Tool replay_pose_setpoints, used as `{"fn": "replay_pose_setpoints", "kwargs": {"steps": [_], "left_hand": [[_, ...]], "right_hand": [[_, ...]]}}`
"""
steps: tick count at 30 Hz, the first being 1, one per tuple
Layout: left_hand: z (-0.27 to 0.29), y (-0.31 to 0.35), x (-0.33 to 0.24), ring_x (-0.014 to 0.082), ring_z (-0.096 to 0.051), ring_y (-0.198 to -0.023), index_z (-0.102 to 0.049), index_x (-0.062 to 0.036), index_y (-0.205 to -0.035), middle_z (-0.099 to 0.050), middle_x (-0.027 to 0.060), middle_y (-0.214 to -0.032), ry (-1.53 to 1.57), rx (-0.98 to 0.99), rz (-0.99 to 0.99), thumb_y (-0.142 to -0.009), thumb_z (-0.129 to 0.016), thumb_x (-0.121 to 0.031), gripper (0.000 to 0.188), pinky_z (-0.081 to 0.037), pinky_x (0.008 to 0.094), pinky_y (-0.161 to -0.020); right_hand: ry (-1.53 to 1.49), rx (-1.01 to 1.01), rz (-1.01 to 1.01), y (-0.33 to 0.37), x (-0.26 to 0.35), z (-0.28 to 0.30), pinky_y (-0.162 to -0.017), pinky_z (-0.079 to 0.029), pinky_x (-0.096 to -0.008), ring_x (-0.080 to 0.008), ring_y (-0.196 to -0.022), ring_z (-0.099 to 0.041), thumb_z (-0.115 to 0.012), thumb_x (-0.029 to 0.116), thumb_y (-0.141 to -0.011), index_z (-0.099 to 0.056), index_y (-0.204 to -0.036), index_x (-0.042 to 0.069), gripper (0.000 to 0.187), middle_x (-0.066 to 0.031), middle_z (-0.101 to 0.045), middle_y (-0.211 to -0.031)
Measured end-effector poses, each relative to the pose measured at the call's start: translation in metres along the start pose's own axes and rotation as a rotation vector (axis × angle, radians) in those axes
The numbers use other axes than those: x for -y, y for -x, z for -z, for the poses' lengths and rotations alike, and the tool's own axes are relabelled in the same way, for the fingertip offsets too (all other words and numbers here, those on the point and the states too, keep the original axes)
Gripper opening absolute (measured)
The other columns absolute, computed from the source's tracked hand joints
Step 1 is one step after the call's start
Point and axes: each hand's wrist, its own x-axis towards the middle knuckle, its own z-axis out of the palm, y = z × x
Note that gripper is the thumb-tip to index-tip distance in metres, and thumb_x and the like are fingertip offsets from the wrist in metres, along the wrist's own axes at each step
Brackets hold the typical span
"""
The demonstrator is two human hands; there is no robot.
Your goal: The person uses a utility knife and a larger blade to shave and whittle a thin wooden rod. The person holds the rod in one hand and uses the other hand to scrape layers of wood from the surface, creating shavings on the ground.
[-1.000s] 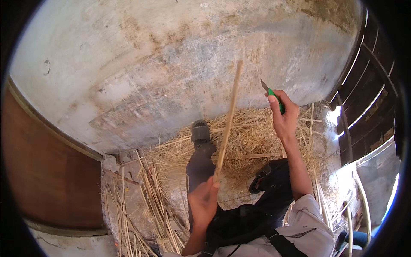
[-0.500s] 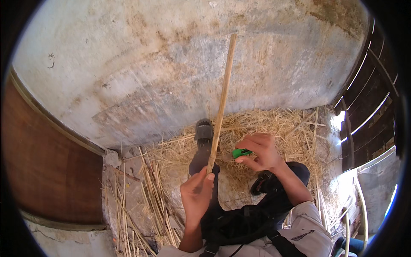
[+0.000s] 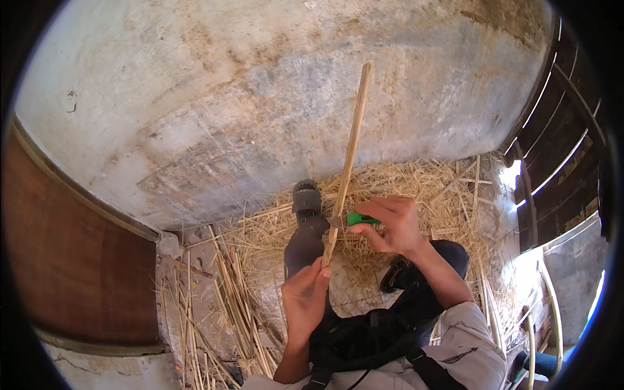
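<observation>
My left fingers (image 3: 321, 275) are pinched closed on the lower end of a long, thin wooden stick (image 3: 351, 156), which slants up and a little to the right from my left hand (image 3: 303, 302). My right hand (image 3: 395, 225) is curled round the green handle of a knife (image 3: 363, 219), thumb below and the other fingers over the top. The handle points left, and the blade meets or overlaps the stick just above my left grip; it is too small to tell whether it bites into the wood.

Beyond my hands, the upper part of the stick stands out against a stained, pale wall (image 3: 260, 97). Beneath lie my dark-trousered legs, the left shoe (image 3: 306, 197) near the foot of the wall, the right shoe (image 3: 394, 275) bent back below my right forearm. Loose straw (image 3: 422, 182) spreads along the floor there. To my left lies a heap of narrow split sticks (image 3: 237, 309), then a brown panel (image 3: 84, 253); far right, dark slats (image 3: 565, 143) let light through.
</observation>
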Motion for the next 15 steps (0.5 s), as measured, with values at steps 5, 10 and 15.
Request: {"fn": "replay_pose_setpoints", "kwargs": {"steps": [5, 10, 15], "left_hand": [[0.003, 0.005, 0.004, -0.0001, -0.049, -0.071, -0.072, 0.0033, -0.126, -0.075, 0.0058, -0.109, -0.046, -0.002, 0.012, -0.100, -0.069, -0.004, 0.027, -0.039, 0.0193, -0.058], [0.004, 0.017, 0.010, 0.0003, -0.048, -0.069, -0.073, 0.0042, -0.124, -0.073, 0.0024, -0.098, -0.008, -0.022, 0.046, -0.101, -0.068, -0.005, 0.025, -0.038, 0.0197, -0.057], [0.009, 0.021, 0.012, 0.0011, -0.047, -0.066, -0.074, 0.0044, -0.122, -0.064, -0.0024, -0.085, -0.030, -0.043, 0.069, -0.101, -0.068, -0.006, 0.024, -0.036, 0.0202, -0.056]], "right_hand": [[0.052, 0.001, -0.028, 0.000, -0.004, 0.001, -0.057, -0.053, -0.0341, -0.0242, -0.064, -0.070, -0.086, 0.033, -0.082, -0.077, -0.095, 0.011, 0.026, -0.0051, -0.075, -0.083], [0.035, -0.101, -0.083, -0.010, -0.024, 0.005, -0.060, -0.055, -0.0340, -0.0247, -0.069, -0.073, -0.085, 0.028, -0.084, -0.077, -0.097, 0.010, 0.024, -0.0071, -0.076, -0.087], [0.031, -0.098, -0.121, -0.011, -0.026, 0.002, -0.059, -0.055, -0.0350, -0.0240, -0.069, -0.073, -0.081, 0.027, -0.089, -0.077, -0.098, 0.010, 0.021, -0.0072, -0.076, -0.087]]}}
